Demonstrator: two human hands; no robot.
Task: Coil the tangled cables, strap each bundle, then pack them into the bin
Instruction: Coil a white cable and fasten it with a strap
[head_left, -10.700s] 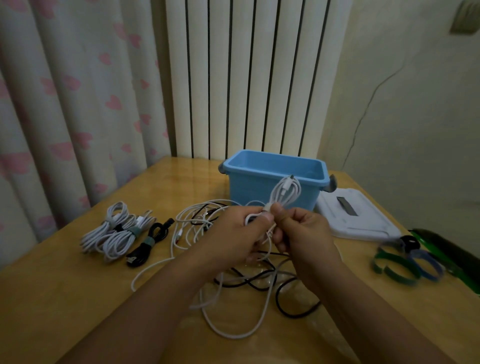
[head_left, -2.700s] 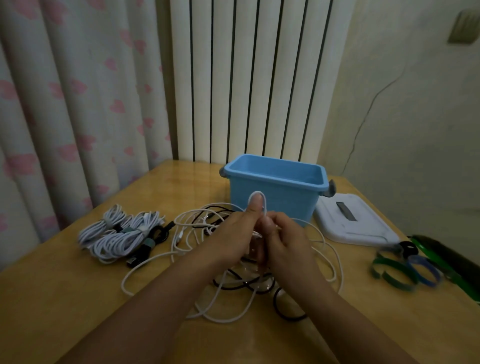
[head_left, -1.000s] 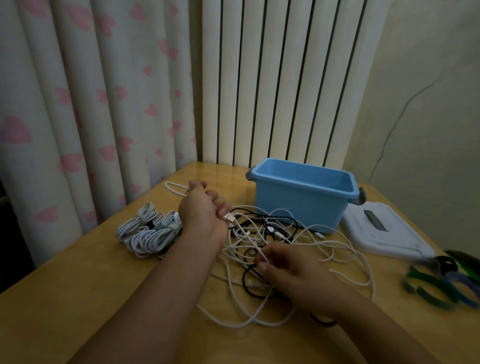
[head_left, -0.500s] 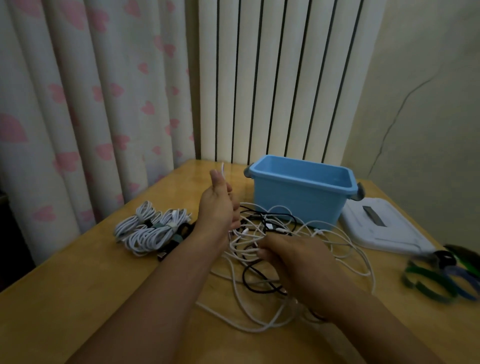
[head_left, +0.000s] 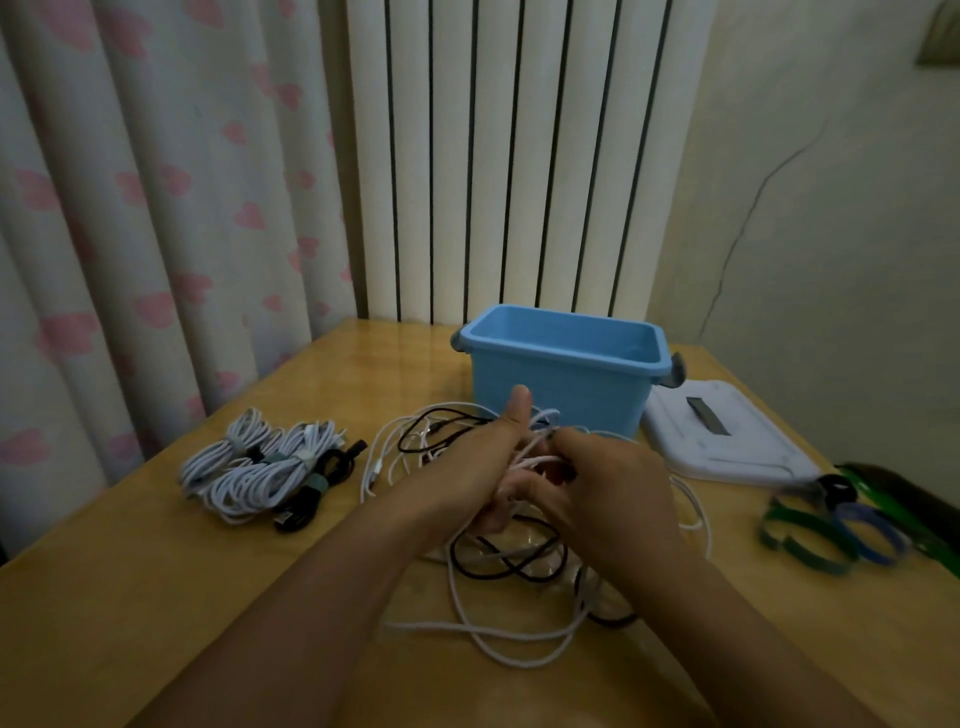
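Observation:
A tangle of white and black cables (head_left: 498, 582) lies on the wooden table (head_left: 156, 597) in front of the blue bin (head_left: 563, 379). My left hand (head_left: 488, 467) holds loops of a white cable (head_left: 535, 452) with its thumb pointing up. My right hand (head_left: 608, 493) meets it from the right and grips the same white cable. Several strapped bundles (head_left: 265, 467), white and black, lie to the left. The bin looks empty.
The bin's white lid (head_left: 722, 441) lies right of the bin. Green and blue straps (head_left: 826, 530) sit near the table's right edge. A curtain hangs at the left, a radiator stands behind the table, and a wall closes the right.
My left hand has come back from the left and dropped to meet my right hand over the tangle. The two hands now work the white cable together.

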